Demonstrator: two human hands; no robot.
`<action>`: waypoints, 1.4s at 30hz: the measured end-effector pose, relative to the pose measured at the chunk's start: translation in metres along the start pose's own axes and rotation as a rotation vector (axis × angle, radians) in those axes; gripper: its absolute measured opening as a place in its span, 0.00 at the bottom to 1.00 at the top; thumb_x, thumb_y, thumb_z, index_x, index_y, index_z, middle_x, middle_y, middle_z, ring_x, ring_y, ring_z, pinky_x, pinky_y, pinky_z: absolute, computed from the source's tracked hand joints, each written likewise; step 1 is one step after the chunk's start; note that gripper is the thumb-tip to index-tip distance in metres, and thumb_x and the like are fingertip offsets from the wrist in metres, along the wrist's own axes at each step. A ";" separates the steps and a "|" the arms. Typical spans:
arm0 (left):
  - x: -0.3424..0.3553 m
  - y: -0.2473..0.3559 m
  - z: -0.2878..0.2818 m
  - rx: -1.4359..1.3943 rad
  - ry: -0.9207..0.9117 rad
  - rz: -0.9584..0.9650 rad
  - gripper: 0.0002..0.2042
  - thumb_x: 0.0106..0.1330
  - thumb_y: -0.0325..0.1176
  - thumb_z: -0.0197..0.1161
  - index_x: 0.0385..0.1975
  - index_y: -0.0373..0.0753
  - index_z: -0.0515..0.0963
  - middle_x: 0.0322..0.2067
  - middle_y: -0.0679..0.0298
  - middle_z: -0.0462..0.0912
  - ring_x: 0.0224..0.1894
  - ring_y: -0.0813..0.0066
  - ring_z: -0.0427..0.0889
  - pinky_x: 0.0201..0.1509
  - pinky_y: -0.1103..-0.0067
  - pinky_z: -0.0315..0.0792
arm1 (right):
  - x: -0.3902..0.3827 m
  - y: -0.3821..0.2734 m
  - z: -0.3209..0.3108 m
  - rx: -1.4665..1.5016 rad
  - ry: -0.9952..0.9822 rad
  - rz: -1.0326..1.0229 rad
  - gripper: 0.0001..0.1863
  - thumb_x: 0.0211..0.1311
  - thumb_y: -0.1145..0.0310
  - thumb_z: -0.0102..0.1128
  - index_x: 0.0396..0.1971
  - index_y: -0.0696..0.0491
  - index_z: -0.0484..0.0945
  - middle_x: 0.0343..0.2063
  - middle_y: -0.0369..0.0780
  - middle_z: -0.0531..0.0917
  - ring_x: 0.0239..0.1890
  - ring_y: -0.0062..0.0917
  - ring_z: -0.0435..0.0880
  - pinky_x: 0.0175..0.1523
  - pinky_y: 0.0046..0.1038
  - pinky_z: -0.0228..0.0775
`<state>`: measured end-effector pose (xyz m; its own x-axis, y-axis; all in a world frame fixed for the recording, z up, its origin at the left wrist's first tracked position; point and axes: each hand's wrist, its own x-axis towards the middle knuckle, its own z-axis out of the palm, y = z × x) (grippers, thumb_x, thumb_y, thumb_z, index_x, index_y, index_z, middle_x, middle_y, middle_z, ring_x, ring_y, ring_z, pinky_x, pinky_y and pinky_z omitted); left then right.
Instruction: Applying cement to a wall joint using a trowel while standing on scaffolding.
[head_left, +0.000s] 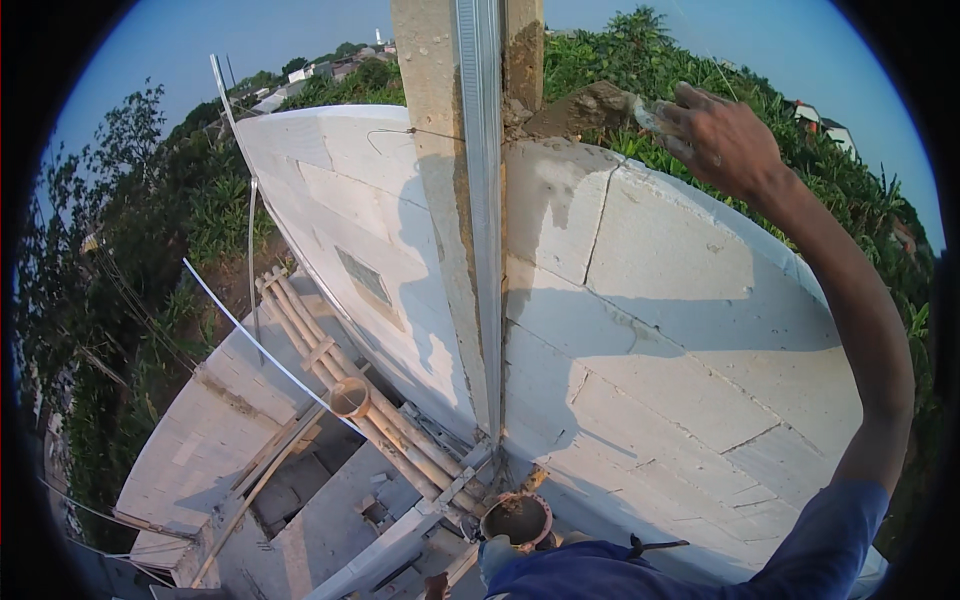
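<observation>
My right hand (722, 145) is raised over the top of the white block wall (690, 310), fingers closed round the pale, mortar-smeared handle of a trowel (580, 110). Wet grey mortar covers its blade, which points left to the concrete column and touches or nearly touches the gap beside it. A wet patch darkens the blocks just below. At the lower edge shows a small brown part of what seems to be my left hand (437, 587); its fingers cannot be made out. A bucket of mortar (517, 520) stands close by, in front of my body.
A concrete column (430, 200) and a ribbed metal channel (482, 200) rise upright between two wall stretches. Bamboo poles (335, 365) run below on the left, with an empty round container (349, 397) on them. A deep drop lies beneath. A thin wire (390, 132) sticks out by the column.
</observation>
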<state>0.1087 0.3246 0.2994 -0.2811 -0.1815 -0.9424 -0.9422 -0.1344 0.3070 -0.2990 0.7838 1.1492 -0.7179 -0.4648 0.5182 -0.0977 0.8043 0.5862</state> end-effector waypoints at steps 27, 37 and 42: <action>-0.010 0.061 0.001 0.238 -0.049 0.139 0.19 0.67 0.40 0.50 0.57 0.44 0.68 0.48 0.52 0.75 0.41 0.52 0.82 0.37 0.59 0.79 | 0.083 -0.018 -0.001 0.201 0.037 -0.016 0.11 0.55 0.68 0.56 0.31 0.61 0.79 0.29 0.52 0.82 0.32 0.41 0.84 0.40 0.39 0.78; 0.013 0.041 0.023 -0.055 -0.056 0.007 0.20 0.67 0.41 0.51 0.57 0.44 0.68 0.48 0.51 0.75 0.40 0.51 0.82 0.36 0.59 0.79 | 0.063 -0.030 -0.050 -0.009 0.030 0.020 0.10 0.50 0.72 0.56 0.30 0.62 0.79 0.31 0.52 0.82 0.35 0.42 0.84 0.41 0.40 0.77; -0.027 0.039 0.038 0.011 0.010 -0.033 0.17 0.68 0.39 0.48 0.55 0.44 0.70 0.46 0.52 0.77 0.42 0.53 0.82 0.39 0.58 0.77 | 0.065 -0.046 -0.023 0.138 -0.077 -0.042 0.12 0.54 0.69 0.56 0.27 0.65 0.77 0.28 0.54 0.81 0.31 0.42 0.84 0.40 0.42 0.77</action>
<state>0.0730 0.3609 0.3316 -0.2479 -0.1868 -0.9506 -0.9529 -0.1300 0.2741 -0.3254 0.7081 1.1710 -0.7615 -0.4733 0.4429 -0.2181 0.8305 0.5125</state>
